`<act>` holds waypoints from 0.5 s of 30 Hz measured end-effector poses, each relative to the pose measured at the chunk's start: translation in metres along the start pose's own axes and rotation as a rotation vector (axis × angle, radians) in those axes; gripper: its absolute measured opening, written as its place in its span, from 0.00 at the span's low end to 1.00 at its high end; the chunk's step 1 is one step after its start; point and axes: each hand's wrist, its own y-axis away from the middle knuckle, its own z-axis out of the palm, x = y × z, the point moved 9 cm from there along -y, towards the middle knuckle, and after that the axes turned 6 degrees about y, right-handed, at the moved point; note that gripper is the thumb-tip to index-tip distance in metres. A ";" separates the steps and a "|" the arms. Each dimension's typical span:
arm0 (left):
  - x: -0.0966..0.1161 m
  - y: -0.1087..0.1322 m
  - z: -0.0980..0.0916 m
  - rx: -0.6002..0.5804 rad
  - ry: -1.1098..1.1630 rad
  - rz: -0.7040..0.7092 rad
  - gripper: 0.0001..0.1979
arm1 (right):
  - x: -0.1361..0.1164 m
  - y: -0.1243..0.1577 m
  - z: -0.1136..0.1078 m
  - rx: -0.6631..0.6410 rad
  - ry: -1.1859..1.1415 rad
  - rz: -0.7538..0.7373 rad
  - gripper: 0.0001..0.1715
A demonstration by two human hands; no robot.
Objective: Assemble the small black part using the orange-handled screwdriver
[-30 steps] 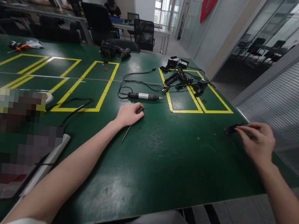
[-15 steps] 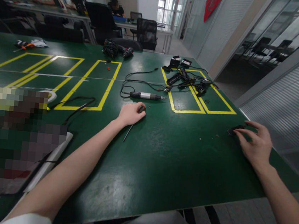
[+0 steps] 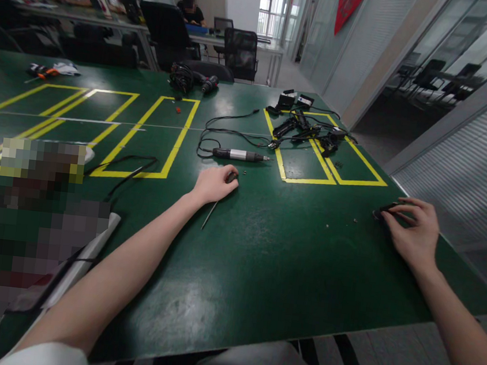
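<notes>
My left hand point(image 3: 215, 183) rests on the green table, fingers wrapped round the dark handle of a screwdriver point(image 3: 209, 215). Its thin metal shaft slants out below the palm toward me. Just beyond that hand lies a pen-shaped electric screwdriver point(image 3: 240, 155) with a black and silver body and a black cable. At the table's right side, my right hand point(image 3: 416, 230) pinches a small black part point(image 3: 382, 211) between thumb and fingers. The fingers hide some of this part, and its exact kind is unclear. Tiny screws point(image 3: 245, 173) lie near my left hand.
Black cables and black plastic parts point(image 3: 297, 125) lie heaped around the yellow tape frames at far right. A power drill point(image 3: 209, 84) and coiled cable stand at the back edge. Blurred-out items and a white-edged object point(image 3: 110, 226) lie left. People sit at a far table.
My right hand has shifted slightly left and its fingers have drawn closer over the small black part. My left hand stays in place on the screwdriver. The view has moved a little.
</notes>
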 end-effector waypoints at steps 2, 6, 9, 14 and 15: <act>0.000 0.000 0.000 0.000 0.005 0.001 0.18 | 0.012 0.000 0.002 0.000 -0.100 0.104 0.26; 0.000 0.000 0.000 -0.003 0.010 -0.005 0.18 | 0.031 0.000 0.002 0.058 -0.153 0.317 0.40; 0.000 0.000 0.000 -0.005 0.014 -0.006 0.19 | 0.031 -0.002 -0.001 0.092 -0.084 0.373 0.35; 0.001 0.000 0.000 -0.003 0.016 0.007 0.18 | 0.029 0.001 0.003 0.067 -0.227 0.443 0.33; 0.000 0.000 0.001 -0.004 0.014 0.007 0.18 | 0.029 0.002 0.005 0.056 -0.250 0.451 0.32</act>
